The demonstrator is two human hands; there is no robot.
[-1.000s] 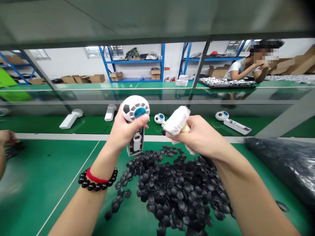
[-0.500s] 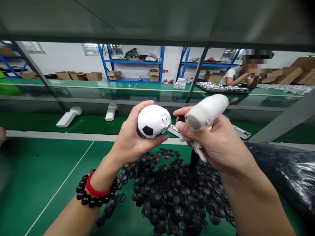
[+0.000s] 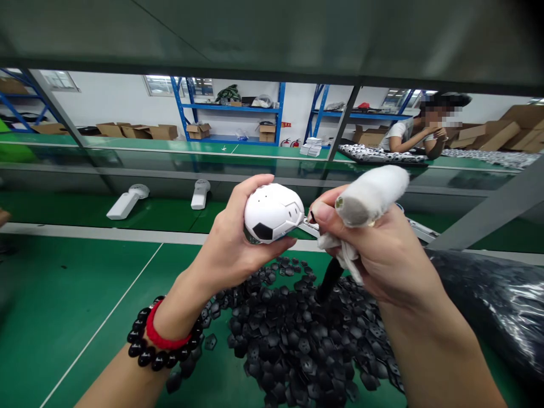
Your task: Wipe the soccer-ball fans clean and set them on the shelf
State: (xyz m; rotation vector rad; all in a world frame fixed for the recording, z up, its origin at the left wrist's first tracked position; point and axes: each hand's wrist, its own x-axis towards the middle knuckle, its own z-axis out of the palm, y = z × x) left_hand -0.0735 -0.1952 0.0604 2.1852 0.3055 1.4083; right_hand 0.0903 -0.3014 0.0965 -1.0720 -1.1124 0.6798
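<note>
My left hand (image 3: 232, 235) grips a white football-shaped plastic shell (image 3: 272, 207), its fingers above and thumb below. One black pentagon (image 3: 262, 231) sits on the shell's lower left face, and small slots show on its right face. My right hand (image 3: 369, 243) is closed around a hammer-like tool with a head wrapped in white cloth (image 3: 374, 192); a black handle (image 3: 329, 280) slants down below the palm. Between that hand's thumb and forefinger shows the edge of a small black piece (image 3: 313, 216), mostly hidden. Below both hands lies a heap of black pentagon pieces (image 3: 297, 340).
White handheld fans (image 3: 123, 204) lie on the green belt (image 3: 170, 212) beyond the table edge. A black plastic bag (image 3: 488, 300) is at the right. Across the line sits a co-worker (image 3: 408, 133) beside patterned balls. A metal panel (image 3: 272, 39) hangs overhead.
Both hands and what they hold have shifted slightly right in view. The black piece in my right fingertips shows less. The fans have moved slightly right.
</note>
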